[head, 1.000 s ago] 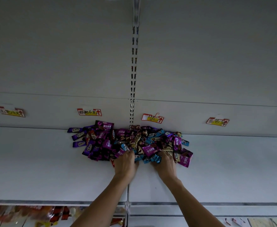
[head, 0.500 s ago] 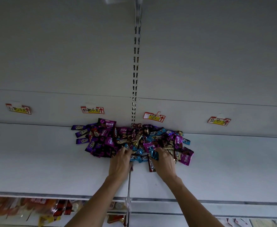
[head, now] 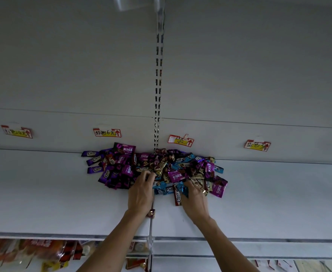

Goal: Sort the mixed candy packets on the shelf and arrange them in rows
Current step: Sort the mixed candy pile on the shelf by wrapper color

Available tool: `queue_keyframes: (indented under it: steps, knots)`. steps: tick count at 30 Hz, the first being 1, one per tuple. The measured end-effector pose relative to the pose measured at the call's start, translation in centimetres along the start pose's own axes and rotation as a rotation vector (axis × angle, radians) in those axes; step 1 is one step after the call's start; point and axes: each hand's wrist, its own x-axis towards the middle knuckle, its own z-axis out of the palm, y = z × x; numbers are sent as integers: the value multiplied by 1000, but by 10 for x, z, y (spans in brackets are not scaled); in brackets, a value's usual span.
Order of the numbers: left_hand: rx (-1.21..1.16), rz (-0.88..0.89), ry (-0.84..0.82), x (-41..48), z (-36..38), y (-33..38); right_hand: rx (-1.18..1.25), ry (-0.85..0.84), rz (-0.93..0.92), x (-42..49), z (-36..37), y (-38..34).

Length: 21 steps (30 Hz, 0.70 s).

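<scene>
Our left hand [head: 141, 194] and right hand [head: 195, 202] curl fingers into the pile's [head: 122, 169] near edge; any hold we cannot tell.

The candy packets [head: 176, 176] in and around the grip are glossy film and crinkled foil — shiny purple, blue, gold. Beneath the grip the shelf [head: 43, 193] looks smooth, matt painted metal; beyond it, paper price tags [head: 106, 132] — matt.

Read "KISS" on purple packet [head: 126, 149], "Choco" on red packet [head: 177, 197] and blue packet [head: 168, 190]. Made out "粉色6元" on second price tag [head: 106, 132], "10元" on third price tag [head: 180, 140]. Couldn't fully read far-left tag [head: 17, 131] or far-right tag [head: 257, 145].
</scene>
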Motion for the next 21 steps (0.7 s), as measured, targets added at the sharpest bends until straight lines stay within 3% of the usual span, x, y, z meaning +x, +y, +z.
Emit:
queue_keyframes:
  steps: [3, 6, 12, 17, 21]
  knots:
    - [61, -8, 87, 6, -2, 1, 71, -31, 58, 2, -1, 3]
    - [52, -78, 59, 11, -13, 6, 137, -71, 68, 2, -5, 0]
    - [-233, -368, -111, 15, -31, 17, 224, -162, 159, 2, -14, -11]
    - [-439, -352, -254, 4, -42, 19, 189, -225, 132, -1, -35, -12]
    - [-626, -349, -249, -21, -53, 34, 217, -198, 86, -21, -63, -14]
